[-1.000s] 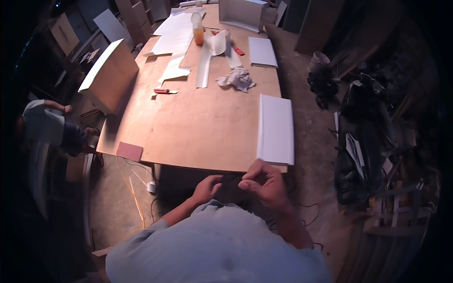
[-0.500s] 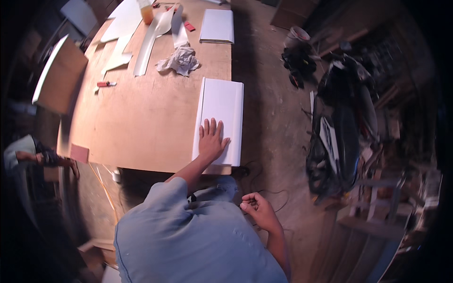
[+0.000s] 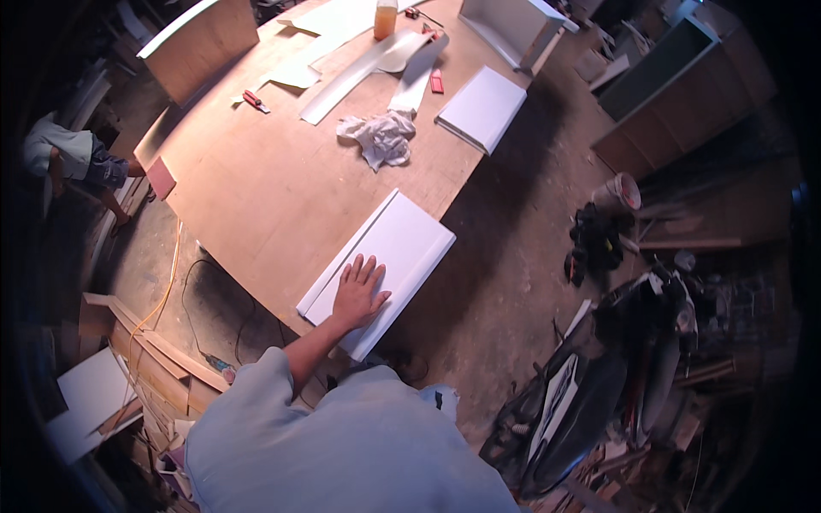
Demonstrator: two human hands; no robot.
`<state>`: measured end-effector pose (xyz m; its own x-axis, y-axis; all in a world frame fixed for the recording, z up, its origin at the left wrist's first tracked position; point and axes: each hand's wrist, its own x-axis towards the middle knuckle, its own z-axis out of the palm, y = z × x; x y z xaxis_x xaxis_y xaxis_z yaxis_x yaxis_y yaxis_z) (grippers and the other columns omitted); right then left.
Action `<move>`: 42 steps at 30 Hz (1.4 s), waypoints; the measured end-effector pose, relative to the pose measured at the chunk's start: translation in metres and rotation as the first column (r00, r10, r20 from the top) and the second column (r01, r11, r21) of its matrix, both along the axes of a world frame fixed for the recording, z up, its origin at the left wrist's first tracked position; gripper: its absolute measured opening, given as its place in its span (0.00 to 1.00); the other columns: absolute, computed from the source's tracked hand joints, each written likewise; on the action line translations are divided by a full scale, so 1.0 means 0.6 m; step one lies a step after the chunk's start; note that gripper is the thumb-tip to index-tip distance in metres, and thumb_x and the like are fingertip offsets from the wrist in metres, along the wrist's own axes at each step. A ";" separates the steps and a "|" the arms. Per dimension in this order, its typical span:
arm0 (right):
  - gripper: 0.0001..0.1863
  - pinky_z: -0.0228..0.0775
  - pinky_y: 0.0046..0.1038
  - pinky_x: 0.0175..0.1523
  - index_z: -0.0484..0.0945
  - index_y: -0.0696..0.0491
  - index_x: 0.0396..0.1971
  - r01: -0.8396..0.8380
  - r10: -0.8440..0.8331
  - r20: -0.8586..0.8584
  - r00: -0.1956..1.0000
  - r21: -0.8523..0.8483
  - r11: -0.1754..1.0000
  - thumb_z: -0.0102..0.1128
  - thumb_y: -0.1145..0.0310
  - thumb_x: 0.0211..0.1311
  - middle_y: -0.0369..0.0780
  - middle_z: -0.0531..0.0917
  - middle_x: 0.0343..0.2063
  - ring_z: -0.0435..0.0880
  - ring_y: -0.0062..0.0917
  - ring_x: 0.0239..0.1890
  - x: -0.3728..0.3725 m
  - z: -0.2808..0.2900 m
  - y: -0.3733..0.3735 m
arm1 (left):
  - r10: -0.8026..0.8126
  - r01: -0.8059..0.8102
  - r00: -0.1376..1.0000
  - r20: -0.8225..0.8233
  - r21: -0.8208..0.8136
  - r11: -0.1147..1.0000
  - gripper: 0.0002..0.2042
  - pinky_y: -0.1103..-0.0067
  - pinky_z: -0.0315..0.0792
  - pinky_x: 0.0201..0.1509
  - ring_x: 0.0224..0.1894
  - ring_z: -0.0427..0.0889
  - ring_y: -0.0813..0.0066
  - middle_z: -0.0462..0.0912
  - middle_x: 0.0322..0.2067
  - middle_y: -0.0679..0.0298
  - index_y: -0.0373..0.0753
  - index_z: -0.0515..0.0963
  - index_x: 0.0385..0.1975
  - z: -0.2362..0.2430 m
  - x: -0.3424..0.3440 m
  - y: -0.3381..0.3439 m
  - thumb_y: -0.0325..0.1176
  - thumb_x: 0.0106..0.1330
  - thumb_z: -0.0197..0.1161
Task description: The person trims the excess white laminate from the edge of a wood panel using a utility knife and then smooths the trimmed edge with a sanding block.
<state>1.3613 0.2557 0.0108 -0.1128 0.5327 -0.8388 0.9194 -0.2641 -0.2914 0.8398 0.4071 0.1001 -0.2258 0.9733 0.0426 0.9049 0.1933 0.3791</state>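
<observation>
My left hand (image 3: pixel 359 291) lies flat, fingers spread, on a white rectangular panel (image 3: pixel 410 235) at the near corner of the wooden worktable (image 3: pixel 248 197). One long edge of the panel has a narrow raised strip, and its other side overhangs the table's right edge. My right hand is out of sight. Beyond the panel sit a crumpled white cloth (image 3: pixel 378 141) and a second white panel (image 3: pixel 483 107). Curled white sheet strips (image 3: pixel 355 77) lie farther off, near a small red object (image 3: pixel 437 81) and a red-handled cutter (image 3: pixel 253 100).
A jar of amber liquid (image 3: pixel 386 19) and a white open box (image 3: pixel 513 30) stand at the table's far side. On the right floor are a bucket (image 3: pixel 624 191) and a motorcycle (image 3: pixel 581 402). Another person (image 3: pixel 77 158) is at far left; wood offcuts (image 3: pixel 162 350) lie lower left.
The view has swung, so the table now appears slanted. My right hand, earlier half-curled beside my body, has left the view. My left hand stays flat on the panel.
</observation>
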 end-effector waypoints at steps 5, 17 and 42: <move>0.24 0.78 0.44 0.50 0.81 0.58 0.52 0.183 -0.184 -0.010 0.983 -0.048 0.982 0.54 0.51 0.78 0.51 0.86 0.46 0.86 0.46 0.46 0.104 -0.090 0.167 | 0.295 -0.295 0.948 0.117 -0.021 0.955 0.36 0.55 0.44 0.85 0.84 0.50 0.49 0.61 0.79 0.51 0.37 0.66 0.76 -0.004 0.073 0.106 0.60 0.79 0.52; 0.10 0.79 0.28 0.32 0.77 0.51 0.47 0.607 -0.518 -0.531 0.671 -0.009 0.795 0.58 0.60 0.79 0.36 0.82 0.33 0.84 0.23 0.31 0.110 -0.030 0.883 | 0.570 -0.651 0.754 0.325 0.264 0.711 0.32 0.58 0.70 0.70 0.65 0.76 0.52 0.75 0.64 0.49 0.36 0.68 0.71 0.046 0.109 0.453 0.47 0.73 0.66; 0.15 0.70 0.24 0.33 0.80 0.54 0.49 0.045 -0.116 -0.505 0.856 -0.150 0.988 0.65 0.58 0.76 0.34 0.81 0.34 0.77 0.18 0.30 -0.351 0.126 1.741 | 0.748 -0.754 0.583 0.317 -0.134 0.644 0.18 0.59 0.73 0.69 0.65 0.76 0.53 0.83 0.55 0.58 0.44 0.84 0.57 0.112 -0.416 1.295 0.40 0.70 0.67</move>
